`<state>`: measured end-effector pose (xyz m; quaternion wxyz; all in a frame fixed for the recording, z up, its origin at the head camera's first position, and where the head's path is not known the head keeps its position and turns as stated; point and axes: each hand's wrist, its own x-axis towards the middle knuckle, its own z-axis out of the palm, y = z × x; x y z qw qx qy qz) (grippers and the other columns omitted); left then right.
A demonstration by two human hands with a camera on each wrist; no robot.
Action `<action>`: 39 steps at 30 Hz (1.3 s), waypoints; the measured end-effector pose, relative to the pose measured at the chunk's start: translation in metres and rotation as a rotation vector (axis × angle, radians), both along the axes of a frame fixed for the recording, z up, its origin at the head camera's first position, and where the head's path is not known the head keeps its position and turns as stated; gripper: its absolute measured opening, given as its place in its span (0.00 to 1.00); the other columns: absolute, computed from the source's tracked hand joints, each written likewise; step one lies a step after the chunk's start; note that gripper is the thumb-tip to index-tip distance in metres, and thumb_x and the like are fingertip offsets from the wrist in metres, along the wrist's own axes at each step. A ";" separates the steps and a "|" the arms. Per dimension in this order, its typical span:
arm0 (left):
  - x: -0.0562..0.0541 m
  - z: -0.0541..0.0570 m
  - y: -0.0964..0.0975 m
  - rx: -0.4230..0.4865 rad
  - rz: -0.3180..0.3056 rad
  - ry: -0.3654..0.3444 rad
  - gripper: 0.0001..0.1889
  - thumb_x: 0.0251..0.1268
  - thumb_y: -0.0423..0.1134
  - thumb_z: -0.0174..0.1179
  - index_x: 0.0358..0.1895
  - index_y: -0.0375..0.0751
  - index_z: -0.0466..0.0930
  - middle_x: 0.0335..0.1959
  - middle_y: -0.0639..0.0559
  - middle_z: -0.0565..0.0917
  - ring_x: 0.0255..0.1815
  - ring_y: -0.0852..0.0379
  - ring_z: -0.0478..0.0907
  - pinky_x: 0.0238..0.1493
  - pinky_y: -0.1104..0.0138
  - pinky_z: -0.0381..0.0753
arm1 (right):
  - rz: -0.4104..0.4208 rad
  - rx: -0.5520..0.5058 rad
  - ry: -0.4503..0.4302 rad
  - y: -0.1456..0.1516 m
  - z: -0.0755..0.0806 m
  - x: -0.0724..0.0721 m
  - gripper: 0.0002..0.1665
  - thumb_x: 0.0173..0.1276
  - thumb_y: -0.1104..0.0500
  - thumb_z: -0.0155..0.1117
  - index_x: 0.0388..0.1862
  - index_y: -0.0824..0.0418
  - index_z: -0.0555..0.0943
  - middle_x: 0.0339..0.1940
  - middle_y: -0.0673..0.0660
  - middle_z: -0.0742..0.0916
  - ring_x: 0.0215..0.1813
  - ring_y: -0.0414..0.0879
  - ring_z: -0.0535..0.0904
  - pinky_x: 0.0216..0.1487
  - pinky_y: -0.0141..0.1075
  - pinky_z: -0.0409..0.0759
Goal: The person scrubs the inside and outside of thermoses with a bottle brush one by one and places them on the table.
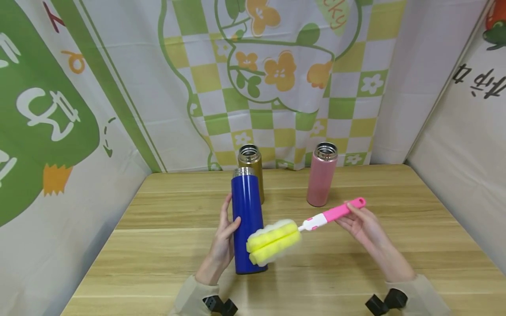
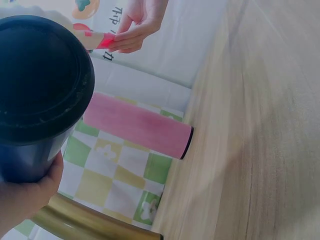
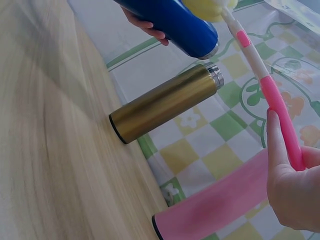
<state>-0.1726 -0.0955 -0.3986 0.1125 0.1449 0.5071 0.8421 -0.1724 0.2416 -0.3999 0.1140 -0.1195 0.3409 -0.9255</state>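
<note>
My left hand [image 1: 222, 245] grips a blue bottle [image 1: 246, 206] round its side and holds it above the table, tilted a little. Its mouth has a silver rim, and in the left wrist view its dark base [image 2: 42, 80] faces the camera. With thumb and fingers, my right hand [image 1: 365, 226] pinches the pink handle [image 1: 344, 210] of a sponge bottle brush. The brush's yellow and white sponge head [image 1: 274, 242] lies in front of the blue bottle's lower part in the head view; whether they touch I cannot tell.
Behind the blue bottle a gold bottle [image 1: 257, 164] stands uncapped on the wooden table [image 1: 178, 245]. A pink bottle [image 1: 322, 175], also uncapped, stands upright to its right. Patterned cloth [image 1: 261, 127] hangs along the table's back edge, with printed sheets at both sides.
</note>
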 end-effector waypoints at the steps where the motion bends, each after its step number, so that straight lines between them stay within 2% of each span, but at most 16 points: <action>1: 0.000 0.000 0.000 -0.004 -0.006 0.005 0.31 0.69 0.35 0.36 0.68 0.61 0.31 0.62 0.40 0.55 0.52 0.54 0.70 0.51 0.60 0.70 | -0.007 -0.014 -0.001 0.000 0.000 -0.001 0.18 0.71 0.67 0.33 0.38 0.68 0.75 0.38 0.65 0.83 0.44 0.53 0.80 0.49 0.39 0.74; 6: 0.002 -0.002 -0.002 -0.029 -0.040 0.029 0.31 0.69 0.35 0.35 0.68 0.60 0.30 0.63 0.40 0.53 0.53 0.55 0.69 0.51 0.58 0.69 | -0.045 -0.090 -0.028 -0.002 0.004 -0.007 0.18 0.71 0.67 0.33 0.35 0.69 0.74 0.36 0.67 0.83 0.44 0.56 0.79 0.49 0.41 0.74; 15: 0.003 -0.005 -0.004 -0.032 -0.097 0.069 0.30 0.69 0.35 0.33 0.67 0.60 0.30 0.58 0.47 0.62 0.49 0.55 0.72 0.51 0.56 0.68 | -0.133 -0.066 -0.078 -0.006 0.014 -0.015 0.12 0.70 0.66 0.39 0.35 0.68 0.72 0.36 0.65 0.82 0.42 0.53 0.80 0.48 0.38 0.75; 21: 0.004 -0.007 -0.005 -0.027 -0.142 0.078 0.30 0.70 0.34 0.32 0.67 0.61 0.30 0.57 0.49 0.64 0.52 0.54 0.71 0.50 0.57 0.69 | -0.158 -0.122 -0.104 -0.006 0.018 -0.019 0.10 0.69 0.67 0.41 0.37 0.69 0.72 0.37 0.66 0.82 0.43 0.54 0.80 0.48 0.38 0.75; 28: 0.005 -0.009 -0.007 -0.027 -0.160 0.094 0.30 0.70 0.34 0.32 0.67 0.61 0.31 0.56 0.51 0.66 0.51 0.55 0.72 0.48 0.60 0.72 | -0.194 -0.187 -0.157 -0.006 0.021 -0.024 0.08 0.67 0.67 0.44 0.36 0.70 0.72 0.37 0.68 0.82 0.43 0.55 0.80 0.48 0.40 0.75; 39: 0.005 -0.011 -0.010 -0.049 -0.181 0.130 0.29 0.69 0.34 0.32 0.67 0.61 0.32 0.56 0.50 0.66 0.50 0.55 0.73 0.48 0.59 0.72 | -0.197 -0.269 -0.151 -0.005 0.021 -0.027 0.07 0.67 0.67 0.44 0.36 0.71 0.70 0.38 0.70 0.81 0.44 0.57 0.79 0.49 0.41 0.74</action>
